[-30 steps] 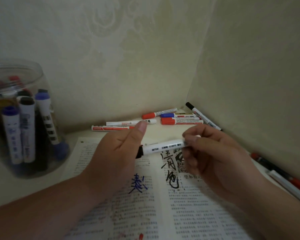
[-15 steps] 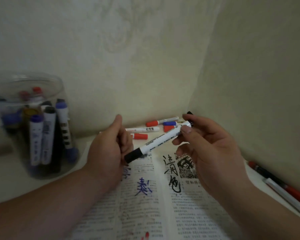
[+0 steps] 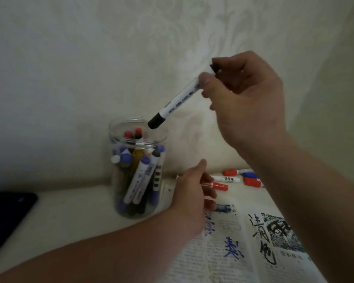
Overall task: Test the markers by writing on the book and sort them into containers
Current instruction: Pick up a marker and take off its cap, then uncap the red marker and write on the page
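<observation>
One marker [image 3: 182, 97] pinched in right hand [image 3: 245, 99], cap pointing 7 o'clock over jar [image 3: 112, 129]; left hand [image 3: 192, 193] loose, empty, above book [image 3: 223, 252].

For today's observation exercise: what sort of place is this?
Probably a home desk in a wallpapered corner: an open book scribbled with ink tests, a clear jar of capped markers, loose markers by the wall.
</observation>
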The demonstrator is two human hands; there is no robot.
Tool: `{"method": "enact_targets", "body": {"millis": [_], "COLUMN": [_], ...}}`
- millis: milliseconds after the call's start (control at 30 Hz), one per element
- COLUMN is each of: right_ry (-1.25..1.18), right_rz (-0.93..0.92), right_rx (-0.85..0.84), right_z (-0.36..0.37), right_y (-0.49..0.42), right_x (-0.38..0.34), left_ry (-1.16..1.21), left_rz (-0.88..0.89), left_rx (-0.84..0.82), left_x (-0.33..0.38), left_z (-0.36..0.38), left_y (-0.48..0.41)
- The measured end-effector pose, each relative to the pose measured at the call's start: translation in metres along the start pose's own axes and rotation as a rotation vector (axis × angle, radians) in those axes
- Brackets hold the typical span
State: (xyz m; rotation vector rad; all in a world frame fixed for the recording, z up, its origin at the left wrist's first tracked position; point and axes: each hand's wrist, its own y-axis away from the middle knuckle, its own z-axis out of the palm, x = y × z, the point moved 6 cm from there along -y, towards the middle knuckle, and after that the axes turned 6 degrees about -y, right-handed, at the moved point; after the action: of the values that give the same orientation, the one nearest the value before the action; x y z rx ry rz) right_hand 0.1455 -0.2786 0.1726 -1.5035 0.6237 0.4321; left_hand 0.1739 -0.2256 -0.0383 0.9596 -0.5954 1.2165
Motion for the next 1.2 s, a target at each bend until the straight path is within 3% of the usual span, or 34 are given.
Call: {"method": "enact_targets", "body": {"millis": [267, 400, 533, 633, 733, 833, 900, 1033, 1200], "right_ry": [0.413, 0.432, 0.670, 0.554, 0.372, 0.336, 0.533, 0.952, 1.149], "right_rz": [0.008, -0.045, -0.014, -0.001, -0.042, 0.102, 0.280, 0.611, 0.619], "right_rx": [-0.515, -0.660, -0.854, -0.739, -0.426, -0.192, -0.222, -0.475, -0.472], "right_z": [0.074, 0.086, 0.095, 0.082, 0.046, -0.012, -0.052, -0.117, -0.170], "right_y": [0.005, 0.008, 0.019, 0.017, 0.003, -0.003, 0.004, 0.053, 0.091], "right_x": [0.034, 0.023, 0.043, 0.043, 0.029, 0.041, 0.065, 0.123, 0.152], "left_ry": [-0.199, -0.223, -0.240, -0.205, -0.153, -0.143, -0.153, -0.159, -0.122], "left_rz": [0.094, 0.127, 0.126, 0.115, 0.125, 0.177, 0.195, 0.230, 0.283], "left_rx": [0.034, 0.025, 0.020, 0.018, 0.013, -0.013, -0.008, 0.011, -0.008], "left_x": [0.001, 0.000, -0.001, 0.000, 0.001, 0.002, 0.000, -0.002, -0.002], "left_z": [0.000, 0.001, 0.001, 0.003, 0.002, 0.004, 0.005, 0.004, 0.005], "left_y": [-0.002, -0.003, -0.004, -0.003, -0.002, -0.002, -0.004, -0.007, -0.009]}}
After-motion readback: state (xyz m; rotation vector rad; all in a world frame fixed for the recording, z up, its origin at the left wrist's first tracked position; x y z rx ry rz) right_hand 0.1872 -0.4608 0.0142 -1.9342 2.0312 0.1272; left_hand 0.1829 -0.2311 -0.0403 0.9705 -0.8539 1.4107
